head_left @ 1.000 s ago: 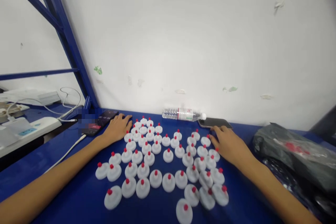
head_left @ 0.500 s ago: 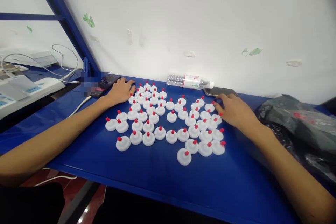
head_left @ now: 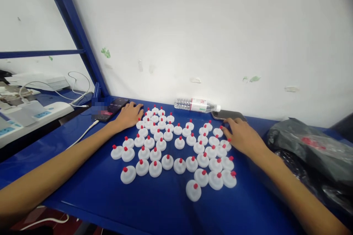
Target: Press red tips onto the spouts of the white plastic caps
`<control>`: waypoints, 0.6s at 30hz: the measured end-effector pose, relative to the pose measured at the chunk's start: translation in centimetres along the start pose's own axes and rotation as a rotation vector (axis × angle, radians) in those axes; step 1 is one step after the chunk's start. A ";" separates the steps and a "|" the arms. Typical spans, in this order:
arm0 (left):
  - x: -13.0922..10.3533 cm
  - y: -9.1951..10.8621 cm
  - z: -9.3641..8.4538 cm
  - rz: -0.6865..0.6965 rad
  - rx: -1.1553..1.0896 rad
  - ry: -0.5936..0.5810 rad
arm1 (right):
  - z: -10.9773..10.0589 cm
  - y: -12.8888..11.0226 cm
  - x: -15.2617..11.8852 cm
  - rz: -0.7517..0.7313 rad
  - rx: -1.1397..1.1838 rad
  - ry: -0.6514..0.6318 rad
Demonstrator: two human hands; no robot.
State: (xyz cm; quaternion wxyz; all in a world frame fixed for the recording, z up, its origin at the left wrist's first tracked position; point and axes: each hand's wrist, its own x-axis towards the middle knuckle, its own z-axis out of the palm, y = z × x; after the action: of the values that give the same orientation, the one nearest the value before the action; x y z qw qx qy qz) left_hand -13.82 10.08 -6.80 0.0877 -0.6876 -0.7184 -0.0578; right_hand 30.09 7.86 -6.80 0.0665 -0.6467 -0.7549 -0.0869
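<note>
Flanking white caps (head_left: 176, 147) with red tips: left hand (head_left: 129, 115), right hand (head_left: 242, 137), grip loose, empty.

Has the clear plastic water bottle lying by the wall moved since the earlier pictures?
No. The clear plastic water bottle lies as before against the white wall, beside the dark phone; only the camera shifted.

The scene is brightly and evenly lit from above, with the white wall (head_left: 206, 36) filling the upper frame almost washed out. Shadows are soft and short, gathering along the wall's foot at the back of the blue table (head_left: 154, 213). A mild sheen shows on the black bag (head_left: 309, 150) at the right. Wide-angle distortion bends the blue frame (head_left: 79, 40) in the upper left and stretches the forearms at the lower corners. The frame's edges look slightly soft, and a blurred patch sits left of centre.
</note>
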 end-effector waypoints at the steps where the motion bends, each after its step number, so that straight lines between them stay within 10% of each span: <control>1: 0.0 0.0 0.0 0.001 -0.004 0.003 | 0.0 0.0 0.0 -0.001 0.002 0.004; 18: 0.2 -0.4 -0.9 0.071 -0.447 0.096 | -1.3 -0.5 0.0 -0.001 0.286 0.029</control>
State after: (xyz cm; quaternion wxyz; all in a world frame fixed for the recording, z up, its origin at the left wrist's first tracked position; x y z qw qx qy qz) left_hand -14.20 10.11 -5.89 -0.0310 -0.7114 -0.6580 -0.2451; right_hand 29.57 7.47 -5.58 0.1689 -0.6289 -0.7588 0.0122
